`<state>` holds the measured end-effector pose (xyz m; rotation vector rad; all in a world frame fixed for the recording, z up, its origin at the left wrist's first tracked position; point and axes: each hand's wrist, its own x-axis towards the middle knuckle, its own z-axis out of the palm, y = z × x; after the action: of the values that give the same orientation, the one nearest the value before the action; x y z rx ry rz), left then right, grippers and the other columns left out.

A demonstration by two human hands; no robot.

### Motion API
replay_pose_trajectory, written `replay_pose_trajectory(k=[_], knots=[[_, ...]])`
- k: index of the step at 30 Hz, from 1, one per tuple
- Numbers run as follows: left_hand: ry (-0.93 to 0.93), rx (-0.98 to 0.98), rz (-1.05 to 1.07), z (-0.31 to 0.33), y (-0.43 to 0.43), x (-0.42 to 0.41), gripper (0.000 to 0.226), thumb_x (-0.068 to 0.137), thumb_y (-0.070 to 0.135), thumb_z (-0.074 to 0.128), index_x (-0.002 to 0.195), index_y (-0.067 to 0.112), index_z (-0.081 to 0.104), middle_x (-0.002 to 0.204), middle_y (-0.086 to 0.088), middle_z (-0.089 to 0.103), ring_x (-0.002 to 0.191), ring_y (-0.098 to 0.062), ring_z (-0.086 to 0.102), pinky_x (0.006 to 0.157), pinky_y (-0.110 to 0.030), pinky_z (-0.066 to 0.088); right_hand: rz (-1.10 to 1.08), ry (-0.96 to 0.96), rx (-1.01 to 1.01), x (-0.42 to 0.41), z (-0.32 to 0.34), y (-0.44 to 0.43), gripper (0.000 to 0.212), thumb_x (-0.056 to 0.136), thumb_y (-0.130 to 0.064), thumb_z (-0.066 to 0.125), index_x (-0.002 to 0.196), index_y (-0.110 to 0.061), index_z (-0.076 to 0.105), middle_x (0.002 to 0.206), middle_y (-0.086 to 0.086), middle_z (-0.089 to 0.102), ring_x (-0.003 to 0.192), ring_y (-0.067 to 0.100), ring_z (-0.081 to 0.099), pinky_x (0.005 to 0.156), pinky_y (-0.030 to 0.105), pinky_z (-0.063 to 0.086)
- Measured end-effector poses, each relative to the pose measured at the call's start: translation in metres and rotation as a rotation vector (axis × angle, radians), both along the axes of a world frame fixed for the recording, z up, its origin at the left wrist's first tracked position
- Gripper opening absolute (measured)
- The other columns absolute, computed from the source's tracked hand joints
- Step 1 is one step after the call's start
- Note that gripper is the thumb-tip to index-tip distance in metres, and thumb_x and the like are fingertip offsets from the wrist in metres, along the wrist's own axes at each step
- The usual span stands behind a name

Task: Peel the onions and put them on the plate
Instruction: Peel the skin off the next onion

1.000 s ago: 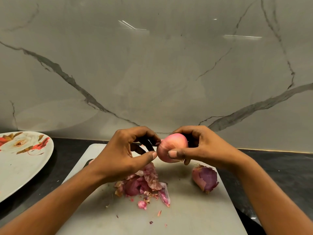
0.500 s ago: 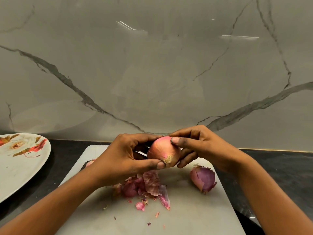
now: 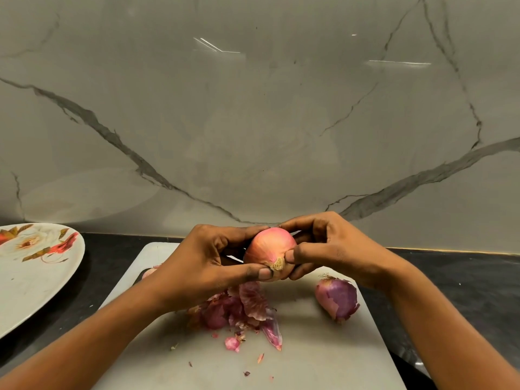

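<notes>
A pink-orange onion (image 3: 267,249) is held above the white cutting board (image 3: 315,358), its brown root end turned toward me. My left hand (image 3: 208,266) grips it from the left, thumb tip beside the root. My right hand (image 3: 329,249) grips it from the right, thumb pressed next to the root and fingers curled over the top. A purple onion (image 3: 337,298) still in its skin lies on the board to the right. The white plate (image 3: 31,280) with a red flower print sits at the left; no onion shows on its visible part.
A heap of torn purple onion skins (image 3: 247,311) lies on the board under my hands, with small scraps nearer me. A pale onion piece (image 3: 149,272) peeks out behind my left wrist. The black counter (image 3: 464,288) ends at a marble wall (image 3: 253,122) close behind.
The onion was turned in my hands so its root end now faces me. Both thumbs moved down to the root, and the onion shifted slightly left.
</notes>
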<state>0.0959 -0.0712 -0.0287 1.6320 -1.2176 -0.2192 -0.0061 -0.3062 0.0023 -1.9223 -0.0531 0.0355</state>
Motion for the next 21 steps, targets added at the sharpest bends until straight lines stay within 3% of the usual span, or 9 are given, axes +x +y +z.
replay_pose_trajectory(k=[8, 21], knots=[[0.022, -0.013, 0.002, 0.0036, 0.0017, 0.0029, 0.055, 0.082, 0.022, 0.084, 0.134, 0.030, 0.067, 0.122, 0.008, 0.078, 0.111, -0.016, 0.076, 0.094, -0.032, 0.062, -0.020, -0.014, 0.055, 0.0004, 0.0006, 0.0044, 0.050, 0.087, 0.003, 0.075, 0.135, -0.007, 0.066, 0.108, 0.015, 0.079, 0.097, 0.036, 0.078, 0.084, 0.037, 0.065], [-0.037, -0.044, 0.052, 0.0026, 0.0004, -0.0010, 0.062, 0.079, 0.023, 0.086, 0.137, 0.025, 0.065, 0.122, 0.012, 0.077, 0.109, -0.012, 0.076, 0.090, -0.028, 0.063, -0.038, -0.008, 0.091, 0.0005, 0.0012, 0.0029, 0.053, 0.085, 0.008, 0.078, 0.133, -0.010, 0.065, 0.110, 0.015, 0.079, 0.102, 0.033, 0.077, 0.088, 0.044, 0.064]])
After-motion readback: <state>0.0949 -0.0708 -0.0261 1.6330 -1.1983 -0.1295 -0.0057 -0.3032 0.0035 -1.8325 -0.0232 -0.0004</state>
